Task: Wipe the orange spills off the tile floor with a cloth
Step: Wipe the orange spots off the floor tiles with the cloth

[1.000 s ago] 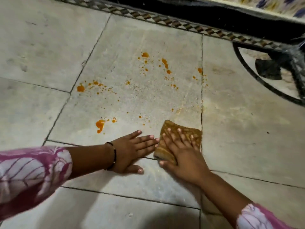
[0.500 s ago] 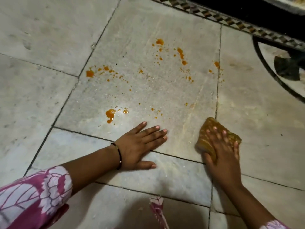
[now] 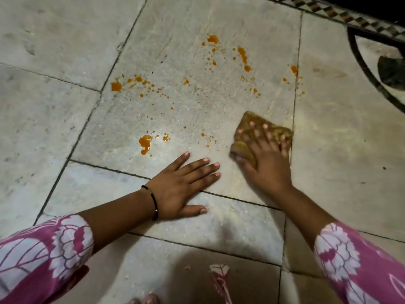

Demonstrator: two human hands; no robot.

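Note:
Orange spills dot one large grey floor tile [image 3: 175, 23]: a blob [image 3: 145, 143] near its front edge, a patch [image 3: 116, 86] at its left edge, and drops [image 3: 242, 54] farther back. A folded brown cloth [image 3: 252, 122], stained orange, lies flat on the right part of that tile. My right hand [image 3: 266, 159] presses down on the cloth with fingers spread over it. My left hand [image 3: 183, 185] rests flat on the floor, fingers apart, just left of the cloth and below the front blob, holding nothing.
A patterned border strip [image 3: 328, 12] and a dark curved inlay [image 3: 368, 71] mark the floor at the back right. Dark grout lines [image 3: 87, 121] separate the tiles. A smeared, damp-looking area [image 3: 328, 137] lies right of the cloth. My pink patterned clothing [image 3: 221, 279] hangs at the bottom.
My right hand slid the cloth to the right across the grout line, then back left onto the spill tile. My left hand has stayed planted on the floor.

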